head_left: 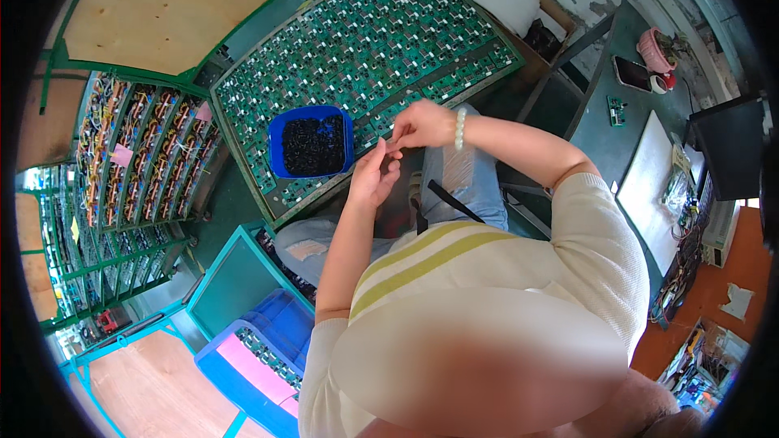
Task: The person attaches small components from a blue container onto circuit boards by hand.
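My left hand (375, 179) and my right hand (425, 124) meet above my lap, at the near edge of a large board-covered tray. Fingers of both are drawn together in a pinch, fingertips almost touching. Whatever is between them is too small to make out. A pale beaded bracelet (460, 128) circles my right wrist. Left of my hands, on the tray, stands a blue plastic bin (274, 146) filled with small black parts (312, 146). Rows of green circuit boards (357, 49) with white components cover most of the tray.
A rack of wired assemblies (146, 154) stands at the left. By my left elbow sits a blue crate (280, 320) holding boards and pink sheet. At the right, a dark desk (596, 126) bears a phone (631, 73), a single circuit board (617, 110) and a monitor (726, 146).
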`<action>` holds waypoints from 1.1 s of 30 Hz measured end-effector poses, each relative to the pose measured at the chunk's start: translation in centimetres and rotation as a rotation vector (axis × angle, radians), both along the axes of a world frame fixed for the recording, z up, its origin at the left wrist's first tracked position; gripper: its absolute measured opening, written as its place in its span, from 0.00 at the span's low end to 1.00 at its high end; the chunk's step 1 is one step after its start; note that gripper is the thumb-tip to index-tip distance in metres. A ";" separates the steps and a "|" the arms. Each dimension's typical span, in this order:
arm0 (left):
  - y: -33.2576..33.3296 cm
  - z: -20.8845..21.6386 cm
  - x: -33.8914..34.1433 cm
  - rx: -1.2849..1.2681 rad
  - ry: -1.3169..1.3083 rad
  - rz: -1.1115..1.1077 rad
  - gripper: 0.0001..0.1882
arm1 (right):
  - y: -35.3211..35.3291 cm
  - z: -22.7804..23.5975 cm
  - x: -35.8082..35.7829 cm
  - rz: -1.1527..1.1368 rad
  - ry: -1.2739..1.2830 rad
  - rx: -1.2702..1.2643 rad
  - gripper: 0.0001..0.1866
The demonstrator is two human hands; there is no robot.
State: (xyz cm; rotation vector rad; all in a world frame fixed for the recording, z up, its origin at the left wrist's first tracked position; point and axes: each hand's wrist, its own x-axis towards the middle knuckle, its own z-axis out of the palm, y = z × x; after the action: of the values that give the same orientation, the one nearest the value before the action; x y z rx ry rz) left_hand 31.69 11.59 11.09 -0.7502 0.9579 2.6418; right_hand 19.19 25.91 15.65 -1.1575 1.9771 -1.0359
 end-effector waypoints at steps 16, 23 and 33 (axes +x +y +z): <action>-1.8 0.2 1.2 0.029 0.076 -0.004 0.11 | 9.6 -15.1 -11.4 -0.751 0.313 0.468 0.08; -1.4 -0.1 1.0 0.023 0.094 -0.014 0.10 | 9.3 -15.8 -10.2 -0.901 0.305 0.280 0.10; -1.1 -0.8 1.0 0.087 0.133 -0.071 0.13 | 8.9 -14.5 -11.0 -0.795 0.314 0.539 0.07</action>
State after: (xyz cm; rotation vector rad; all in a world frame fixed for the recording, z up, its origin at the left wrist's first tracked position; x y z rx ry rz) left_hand 32.71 10.49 10.25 -0.5167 0.8778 2.6787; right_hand 8.17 34.78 1.20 -0.2265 2.8292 -0.5882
